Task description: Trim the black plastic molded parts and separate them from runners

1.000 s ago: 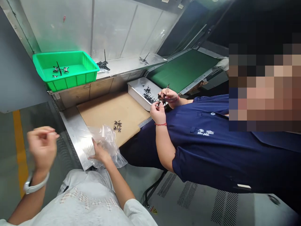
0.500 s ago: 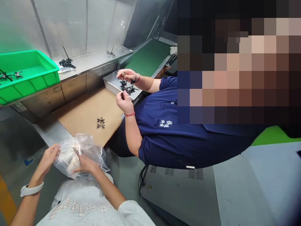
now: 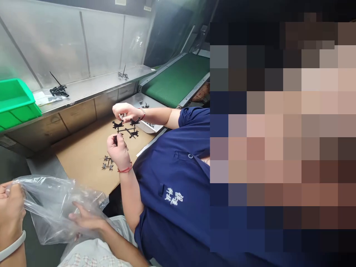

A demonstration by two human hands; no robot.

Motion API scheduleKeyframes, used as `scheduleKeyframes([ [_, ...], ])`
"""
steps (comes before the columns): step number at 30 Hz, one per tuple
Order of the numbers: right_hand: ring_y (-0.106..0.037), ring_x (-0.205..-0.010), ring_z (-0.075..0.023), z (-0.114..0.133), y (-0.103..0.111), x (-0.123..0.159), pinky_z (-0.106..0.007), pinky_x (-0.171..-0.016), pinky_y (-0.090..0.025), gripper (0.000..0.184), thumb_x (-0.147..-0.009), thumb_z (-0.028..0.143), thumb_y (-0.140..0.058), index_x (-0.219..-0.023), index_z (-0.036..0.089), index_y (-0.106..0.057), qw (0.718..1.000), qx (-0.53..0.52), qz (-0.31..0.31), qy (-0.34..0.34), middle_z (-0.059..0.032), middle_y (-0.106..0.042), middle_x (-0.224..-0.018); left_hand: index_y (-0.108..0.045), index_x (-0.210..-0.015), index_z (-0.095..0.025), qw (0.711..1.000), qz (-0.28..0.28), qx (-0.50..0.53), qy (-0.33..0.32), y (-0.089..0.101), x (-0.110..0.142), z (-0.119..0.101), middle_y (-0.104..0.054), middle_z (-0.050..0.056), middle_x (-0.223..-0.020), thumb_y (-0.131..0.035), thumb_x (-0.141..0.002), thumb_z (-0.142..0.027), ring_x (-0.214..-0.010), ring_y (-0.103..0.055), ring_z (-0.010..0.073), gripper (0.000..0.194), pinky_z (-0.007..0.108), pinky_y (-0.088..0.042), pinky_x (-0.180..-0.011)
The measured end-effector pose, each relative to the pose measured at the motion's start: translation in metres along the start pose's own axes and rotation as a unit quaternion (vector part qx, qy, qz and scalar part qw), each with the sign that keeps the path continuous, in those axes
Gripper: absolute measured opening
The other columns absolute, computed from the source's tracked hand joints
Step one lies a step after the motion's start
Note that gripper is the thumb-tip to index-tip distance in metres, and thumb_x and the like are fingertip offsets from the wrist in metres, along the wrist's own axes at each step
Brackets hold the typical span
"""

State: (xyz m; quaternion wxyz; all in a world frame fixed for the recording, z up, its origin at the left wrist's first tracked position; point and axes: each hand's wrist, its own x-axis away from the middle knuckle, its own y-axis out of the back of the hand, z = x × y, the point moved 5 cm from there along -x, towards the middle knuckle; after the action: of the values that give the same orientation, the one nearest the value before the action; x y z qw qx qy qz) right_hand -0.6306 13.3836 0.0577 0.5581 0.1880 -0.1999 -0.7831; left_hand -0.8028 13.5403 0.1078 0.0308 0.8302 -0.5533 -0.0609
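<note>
A clear plastic bag (image 3: 52,207) is stretched out in front of my body at the lower left. My left hand (image 3: 12,204), with a white band at its wrist, is closed around the bag's upper left edge. Against the bag's right part lies my right hand (image 3: 87,218), thumb and fingers spread apart. Some of its fingertips are blurred behind the film. Beyond the bag, a black branched plastic part (image 3: 107,163) rests on the brown board (image 3: 80,148).
A co-worker in a navy shirt (image 3: 172,167) stands close on the right, both hands holding a black branched plastic part (image 3: 126,129) over the board. A green bin (image 3: 19,104) and more black parts (image 3: 59,90) sit on the metal ledge. Behind runs a green conveyor belt (image 3: 172,81).
My left hand has moved left, pulling the crumpled bag out wider. My right hand's fingers are spread against it. The co-worker's hands have moved from the white tray to over the board with a black part.
</note>
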Motion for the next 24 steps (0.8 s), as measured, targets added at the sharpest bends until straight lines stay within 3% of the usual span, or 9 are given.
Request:
scheduleKeyframes([
  [2,-0.068,-0.086,0.003,0.014,0.047,-0.018,-0.011,-0.069,-0.044,0.083,-0.078,0.077,-0.012,-0.075,0.021,-0.074,0.998,-0.005,-0.048,0.048,0.0093,-0.062,-0.06,-0.062,-0.069,-0.03,1.0,-0.009,0.006,-0.029,-0.008,0.01,-0.008,-0.039,-0.008,-0.051,-0.056,-0.074,-0.016,-0.038,-0.032,0.0064,0.016,0.014,-0.022,-0.026],
  [4,-0.066,-0.096,0.0054,0.023,0.109,-0.06,-0.009,-0.077,-0.043,0.082,-0.078,0.077,-0.015,-0.067,0.017,-0.07,0.995,-0.015,-0.06,0.074,0.0068,-0.066,-0.069,-0.062,-0.068,-0.029,0.999,-0.008,-0.003,-0.032,-0.015,0.019,-0.013,-0.04,-0.008,-0.052,-0.056,-0.075,-0.012,-0.038,-0.033,0.0048,0.02,0.012,-0.023,-0.027],
  [7,-0.067,-0.087,0.0056,0.036,0.218,-0.16,-0.007,-0.077,-0.044,0.067,-0.078,0.073,-0.036,-0.049,0.018,-0.059,0.983,0.011,-0.104,0.15,0.0063,-0.065,-0.064,-0.06,-0.066,-0.027,1.0,0.0,-0.008,-0.019,-0.022,0.028,-0.014,-0.038,-0.007,-0.051,-0.055,-0.076,-0.009,-0.037,-0.032,0.0038,0.022,0.012,-0.023,-0.027],
  [9,-0.067,-0.078,0.0053,0.032,0.271,-0.226,-0.007,-0.075,-0.045,0.061,-0.079,0.067,-0.045,-0.042,0.018,-0.052,0.985,0.029,-0.097,0.142,0.0078,-0.062,-0.057,-0.06,-0.066,-0.027,1.0,-0.002,-0.007,-0.012,-0.026,0.03,-0.014,-0.039,-0.007,-0.051,-0.055,-0.076,-0.008,-0.037,-0.033,0.0036,0.022,0.011,-0.024,-0.028],
  [10,-0.066,-0.074,0.0061,0.028,0.288,-0.25,-0.007,-0.074,-0.044,0.062,-0.08,0.064,-0.044,-0.041,0.017,-0.05,0.988,0.033,-0.084,0.124,0.0078,-0.062,-0.056,-0.06,-0.066,-0.027,1.0,-0.004,-0.007,-0.013,-0.028,0.03,-0.014,-0.039,-0.007,-0.051,-0.055,-0.076,-0.007,-0.037,-0.033,0.0034,0.023,0.011,-0.024,-0.028],
  [13,-0.061,-0.063,0.0101,0.013,0.305,-0.284,-0.007,-0.071,-0.042,0.071,-0.082,0.061,-0.018,-0.044,0.009,-0.049,0.995,0.031,-0.053,0.08,0.0064,-0.065,-0.062,-0.062,-0.067,-0.026,0.999,-0.004,-0.005,-0.037,-0.035,0.025,-0.014,-0.04,-0.007,-0.052,-0.055,-0.075,-0.006,-0.039,-0.035,0.0016,0.023,0.008,-0.026,-0.03],
  [17,-0.057,-0.059,0.0107,0.001,0.298,-0.283,-0.01,-0.069,-0.042,0.076,-0.079,0.056,-0.005,-0.047,0.003,-0.049,0.998,0.041,0.003,0.042,0.0061,-0.064,-0.061,-0.063,-0.071,-0.022,0.995,-0.004,0.012,-0.097,-0.037,0.012,-0.014,-0.044,-0.01,-0.052,-0.055,-0.077,-0.009,-0.035,-0.039,-0.0017,0.017,0.006,-0.027,-0.031],
  [20,-0.061,-0.061,0.0086,-0.001,0.301,-0.285,-0.009,-0.069,-0.043,0.066,-0.081,0.058,-0.026,-0.046,0.008,-0.05,0.998,0.043,0.044,0.023,0.0067,-0.065,-0.06,-0.064,-0.076,-0.019,0.992,0.003,0.016,-0.125,-0.033,0.008,-0.016,-0.047,-0.012,-0.05,-0.054,-0.081,-0.011,-0.029,-0.042,-0.002,0.014,0.004,-0.026,-0.032],
  [24,-0.064,-0.062,0.0058,0.005,0.309,-0.287,-0.008,-0.07,-0.045,0.051,-0.075,0.054,-0.057,-0.044,0.014,-0.054,0.992,0.023,0.085,0.086,0.0075,-0.064,-0.053,-0.062,-0.081,-0.016,0.989,0.019,0.015,-0.143,-0.027,0.013,-0.031,-0.049,-0.015,-0.049,-0.053,-0.083,-0.009,-0.026,-0.042,-0.0024,0.011,0.001,-0.024,-0.034],
])
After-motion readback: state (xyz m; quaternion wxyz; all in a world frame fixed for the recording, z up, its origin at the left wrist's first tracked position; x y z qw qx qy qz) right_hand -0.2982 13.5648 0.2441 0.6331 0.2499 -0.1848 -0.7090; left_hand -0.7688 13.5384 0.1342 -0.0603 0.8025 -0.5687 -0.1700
